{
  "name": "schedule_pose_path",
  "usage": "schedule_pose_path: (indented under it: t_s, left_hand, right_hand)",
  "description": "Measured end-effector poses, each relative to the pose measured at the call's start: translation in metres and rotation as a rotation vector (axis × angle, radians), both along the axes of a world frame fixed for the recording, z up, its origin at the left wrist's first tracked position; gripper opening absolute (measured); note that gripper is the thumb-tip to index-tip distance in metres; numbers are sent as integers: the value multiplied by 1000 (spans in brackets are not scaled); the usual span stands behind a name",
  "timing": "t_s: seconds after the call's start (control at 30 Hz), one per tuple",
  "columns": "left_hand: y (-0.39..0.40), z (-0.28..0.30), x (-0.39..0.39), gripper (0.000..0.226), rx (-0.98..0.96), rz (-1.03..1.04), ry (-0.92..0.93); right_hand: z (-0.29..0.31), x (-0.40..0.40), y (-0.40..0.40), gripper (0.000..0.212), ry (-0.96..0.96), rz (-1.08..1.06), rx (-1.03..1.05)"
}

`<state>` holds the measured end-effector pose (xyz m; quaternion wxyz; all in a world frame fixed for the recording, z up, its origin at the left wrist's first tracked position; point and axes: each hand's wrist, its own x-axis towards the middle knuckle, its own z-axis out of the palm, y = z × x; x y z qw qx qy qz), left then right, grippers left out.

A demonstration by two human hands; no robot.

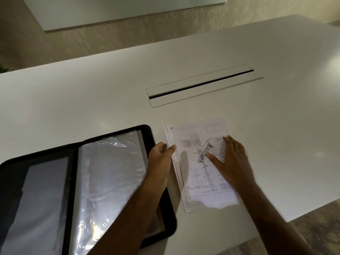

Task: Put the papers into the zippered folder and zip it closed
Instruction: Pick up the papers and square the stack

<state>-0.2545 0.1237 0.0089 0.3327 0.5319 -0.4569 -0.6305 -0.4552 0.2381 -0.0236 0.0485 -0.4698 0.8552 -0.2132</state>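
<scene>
A black zippered folder lies open on the white table at the lower left, with clear plastic sleeves fanned over its right half. Just right of it sits a stack of printed papers, slightly fanned at the left edge. My left hand reaches across the folder's right edge, and its thumb and fingers touch the left edge of the stack. My right hand lies flat on top of the papers with fingers spread, pressing them down.
A long cable slot with a flap is set into the white table behind the papers. The table's near right edge runs diagonally at the lower right, with patterned floor beyond it.
</scene>
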Motion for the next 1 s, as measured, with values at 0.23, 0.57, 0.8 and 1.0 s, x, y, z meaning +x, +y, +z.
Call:
schedule_pose_path:
  t_s: [0.23, 0.57, 0.8, 1.0]
  left_hand:
    - [-4, 2, -9, 48, 43, 16, 33]
    - [8, -1, -15, 28, -88, -169, -162]
    - [7, 6, -13, 31, -164, -184, -159]
    - [3, 32, -4, 35, -214, -210, -65]
  right_hand:
    - [-4, -3, 0, 91, 4, 17, -32]
    - [-10, 0, -4, 91, 58, 98, -15]
    - [4, -8, -9, 82, -171, 9, -117]
    - [56, -35, -23, 73, -738, -199, -356]
